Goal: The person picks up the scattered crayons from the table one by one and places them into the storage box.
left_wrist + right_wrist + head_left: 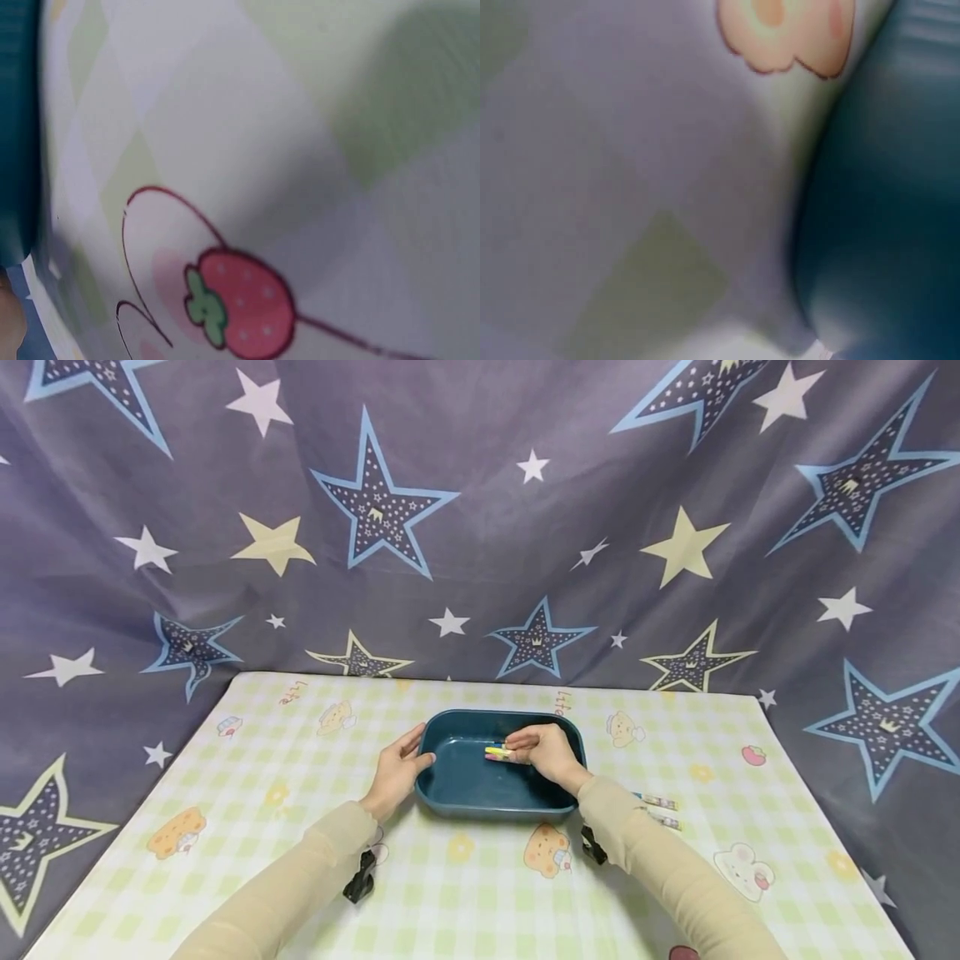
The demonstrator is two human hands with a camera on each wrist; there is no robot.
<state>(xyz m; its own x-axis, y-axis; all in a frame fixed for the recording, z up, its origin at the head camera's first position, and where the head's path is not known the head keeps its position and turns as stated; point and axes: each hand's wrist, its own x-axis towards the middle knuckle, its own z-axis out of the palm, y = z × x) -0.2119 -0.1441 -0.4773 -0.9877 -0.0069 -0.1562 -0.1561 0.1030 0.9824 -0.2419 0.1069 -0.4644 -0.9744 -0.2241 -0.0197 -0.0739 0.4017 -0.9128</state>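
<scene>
A dark teal plastic basin (476,787) with rounded corners stands on the table in the head view. My left hand (397,772) holds its left rim, thumb over the edge and fingers along the outside. Over the right part of the basin, my right hand (551,753) pinches a few crayons (498,753) lying sideways; yellow and pink ones show, with a bit of blue behind. Their other ends are hidden by the fingers. The left wrist view catches the basin's side (16,135) and part of a finger (10,322). Basin wall (885,195) fills the right wrist view's right side.
More crayons (660,802) lie on the table right of the basin, partly covered by the right sleeve (660,860). A checked cloth (300,777) with cartoon prints covers the table. Behind it hangs a grey-purple star curtain (480,585).
</scene>
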